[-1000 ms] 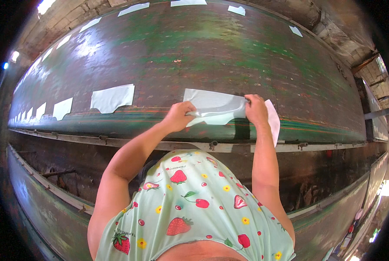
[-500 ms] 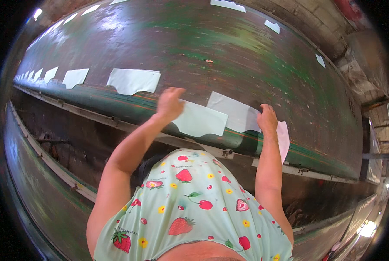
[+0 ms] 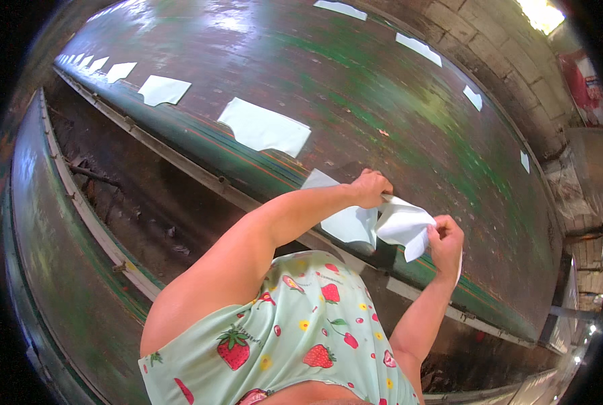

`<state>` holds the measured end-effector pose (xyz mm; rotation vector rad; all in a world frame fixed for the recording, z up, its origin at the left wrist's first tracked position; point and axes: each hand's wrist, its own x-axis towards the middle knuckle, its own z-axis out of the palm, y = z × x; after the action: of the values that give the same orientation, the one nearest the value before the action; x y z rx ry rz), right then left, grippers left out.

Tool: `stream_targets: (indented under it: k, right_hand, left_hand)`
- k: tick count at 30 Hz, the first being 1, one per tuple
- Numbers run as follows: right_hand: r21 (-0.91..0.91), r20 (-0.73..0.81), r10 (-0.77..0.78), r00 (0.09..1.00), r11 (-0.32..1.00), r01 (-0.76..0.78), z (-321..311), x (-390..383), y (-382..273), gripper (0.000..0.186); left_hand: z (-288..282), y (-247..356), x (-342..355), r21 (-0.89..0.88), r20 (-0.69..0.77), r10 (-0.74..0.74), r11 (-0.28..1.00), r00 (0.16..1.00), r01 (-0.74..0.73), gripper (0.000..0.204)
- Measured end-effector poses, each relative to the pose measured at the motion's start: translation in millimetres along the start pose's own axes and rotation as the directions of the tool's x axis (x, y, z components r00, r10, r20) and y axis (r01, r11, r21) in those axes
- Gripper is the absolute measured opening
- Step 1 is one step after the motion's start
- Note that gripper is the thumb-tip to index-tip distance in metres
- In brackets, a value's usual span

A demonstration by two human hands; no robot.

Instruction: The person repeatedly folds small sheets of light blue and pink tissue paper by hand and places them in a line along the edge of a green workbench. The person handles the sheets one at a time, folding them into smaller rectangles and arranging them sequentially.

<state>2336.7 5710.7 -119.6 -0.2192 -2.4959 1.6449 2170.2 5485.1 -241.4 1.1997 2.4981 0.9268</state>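
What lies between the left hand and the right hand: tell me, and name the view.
In the head view, a bent white piece spans the gap, held by the left hand and the right hand.

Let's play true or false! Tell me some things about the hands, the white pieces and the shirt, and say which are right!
1. The left hand and right hand hold one white piece between them. True.
2. That held piece is perfectly flat. False: it is bent and creased.
3. The shirt has strawberries on it. True.
4. The long surface is bright yellow all over. False: it is dark brown and green.
5. Another white piece lies partly hidden under the left forearm. True.
6. The right hand is empty. False: it pinches the held piece.
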Motion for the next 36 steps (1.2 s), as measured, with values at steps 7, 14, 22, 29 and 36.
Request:
stream_targets:
  k: [7, 14, 22, 29, 36]
  right_hand:
    - [-0.135, -0.035, 0.052, 0.998, 0.989, -0.056, 36, 1, -17, 0.007]
    - [0.085, 0.300, -0.010, 0.954, 0.996, -0.017, 178, 46, -19, 0.013]
    - [0.289, 0.240, 0.139, 0.961, 0.935, -0.207, 316, 109, -35, 0.028]
    - [0.031, 0.171, 0.025, 0.985, 0.999, -0.031, 296, 77, -7, 0.026]
    - [-0.366, -0.221, 0.176, 0.959, 0.897, -0.249, 175, 6, 41, 0.024]
  left_hand:
    - [-90, -90, -64, -0.712, -0.001, -0.345, 0.660, 0.939, 0.242, 0.014]
    - [-175, -159, -184, -0.840, -0.092, -0.634, 0.463, 0.768, 0.281, 0.029]
    - [-236, -238, -236, -0.388, -0.341, -0.724, 0.689, 0.599, 0.612, 0.032]
    - [-229, -252, -239, 0.182, -0.434, -0.389, 0.846, 0.813, 0.502, 0.038]
    - [-206, -200, -187, 0.367, -0.511, 0.053, 0.916, 0.858, 0.162, 0.044]
